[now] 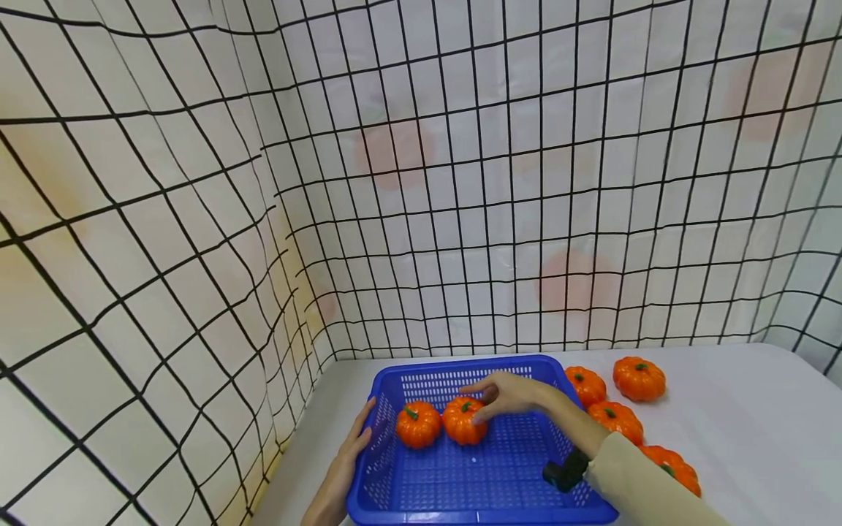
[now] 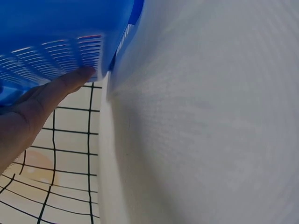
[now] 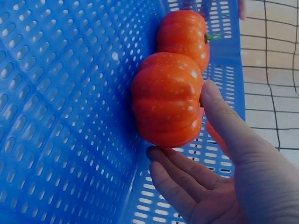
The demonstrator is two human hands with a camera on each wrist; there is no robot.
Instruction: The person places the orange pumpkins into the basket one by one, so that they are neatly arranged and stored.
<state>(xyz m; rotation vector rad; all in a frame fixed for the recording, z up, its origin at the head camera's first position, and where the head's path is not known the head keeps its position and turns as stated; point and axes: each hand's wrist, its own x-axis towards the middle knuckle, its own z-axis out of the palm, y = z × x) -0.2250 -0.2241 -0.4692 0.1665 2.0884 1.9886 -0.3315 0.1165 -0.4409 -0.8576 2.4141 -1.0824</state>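
Two orange pumpkins with green stems sit side by side in a blue slotted basket (image 1: pixel 473 486). My right hand (image 1: pixel 509 392) is over the basket at the right-hand pumpkin (image 1: pixel 463 427). In the right wrist view, the thumb lies by the stem of this pumpkin (image 3: pixel 166 100) and the other fingers are spread loosely at its side. The left-hand pumpkin (image 1: pixel 418 424) lies just beyond. My left hand (image 1: pixel 345 462) rests along the outside of the basket's left wall, its fingers fairly straight. In the left wrist view, a fingertip touches the slotted wall (image 2: pixel 60 58).
Several more pumpkins (image 1: pixel 639 379) lie on the white table (image 1: pixel 743 416) right of the basket, some partly hidden by the right forearm. Black netting (image 1: pixel 473 183) over pale sheeting encloses the table at the back and left. A black wrist device (image 1: pixel 566 471) sits under the right sleeve.
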